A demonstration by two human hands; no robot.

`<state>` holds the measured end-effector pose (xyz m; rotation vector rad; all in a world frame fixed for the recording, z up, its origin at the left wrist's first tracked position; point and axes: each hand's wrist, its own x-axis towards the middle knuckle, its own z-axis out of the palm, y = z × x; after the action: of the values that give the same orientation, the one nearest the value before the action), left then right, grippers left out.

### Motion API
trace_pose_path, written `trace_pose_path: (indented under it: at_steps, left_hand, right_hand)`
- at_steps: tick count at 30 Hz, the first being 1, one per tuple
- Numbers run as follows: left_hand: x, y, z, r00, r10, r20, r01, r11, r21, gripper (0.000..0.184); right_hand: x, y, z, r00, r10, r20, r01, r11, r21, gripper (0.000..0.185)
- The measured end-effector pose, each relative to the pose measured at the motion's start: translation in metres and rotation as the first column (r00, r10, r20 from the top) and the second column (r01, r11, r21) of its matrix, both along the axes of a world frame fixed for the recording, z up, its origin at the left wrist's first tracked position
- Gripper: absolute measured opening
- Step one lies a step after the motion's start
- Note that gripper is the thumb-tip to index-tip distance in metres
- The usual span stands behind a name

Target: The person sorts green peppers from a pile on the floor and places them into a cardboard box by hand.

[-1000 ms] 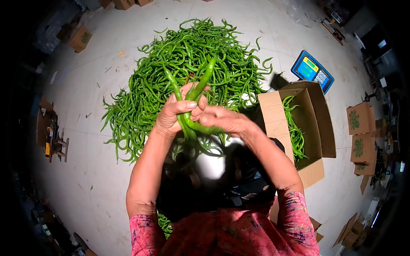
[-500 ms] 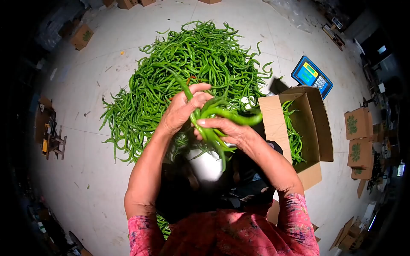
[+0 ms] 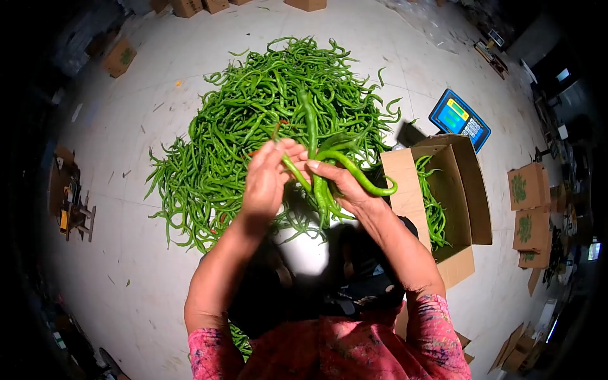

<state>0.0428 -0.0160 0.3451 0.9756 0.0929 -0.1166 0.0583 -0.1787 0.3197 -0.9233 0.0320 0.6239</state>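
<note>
Several long green chili peppers [image 3: 352, 170] are pinched in my right hand [image 3: 345, 187], some pointing up, some hanging down and one curling to the right. My left hand [image 3: 265, 180] is closed around a single green chili pepper [image 3: 295, 170], close beside the bunch. Both hands are over the near side of a large heap of green chili peppers [image 3: 253, 107] on the floor. A few red ones show in the heap near my left fingers. To the right of my right hand stands an open cardboard box [image 3: 453, 269] with green chili peppers [image 3: 432, 209] inside.
A blue scale display [image 3: 460, 120] stands behind the box. Closed cartons [image 3: 529, 190] are stacked at the far right, and more cardboard boxes [image 3: 119, 60] lie around the floor's edges. At the left is a small stool-like stand [image 3: 79, 212].
My hands have drawn slightly apart. My left hand has moved lower with one pepper, and the bunch in my right hand has turned more upright.
</note>
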Motion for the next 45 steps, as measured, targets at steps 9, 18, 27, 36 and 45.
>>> trace_pose_path:
  at_steps: [9,18,27,36,45]
  left_hand:
    - [0.018,0.030,-0.006,0.990,-0.120,-0.068,0.126,0.988,0.091,0.026]
    - [0.012,0.031,0.016,0.979,0.159,-0.130,-0.156,0.987,0.029,0.020]
    - [-0.004,-0.004,0.001,0.939,-0.258,0.227,0.019,0.698,0.716,0.035]
    - [0.004,0.005,0.001,0.815,-0.435,0.384,-0.148,0.484,0.862,0.026]
    - [0.012,0.035,0.004,0.982,-0.157,0.106,0.075,0.836,0.544,0.027]
  right_hand:
    - [-0.009,0.002,0.007,0.932,0.353,-0.082,-0.354,0.935,-0.001,0.046]
    - [-0.002,-0.001,0.003,0.982,0.032,-0.185,-0.048,0.995,-0.086,0.024]
    - [-0.014,0.009,-0.012,0.984,-0.034,0.173,0.059,0.988,-0.141,0.028]
    - [-0.016,0.003,-0.004,0.997,0.033,-0.068,-0.050,0.962,-0.267,0.035]
    - [-0.001,-0.018,0.022,0.993,0.042,-0.109,-0.040,0.999,0.019,0.044]
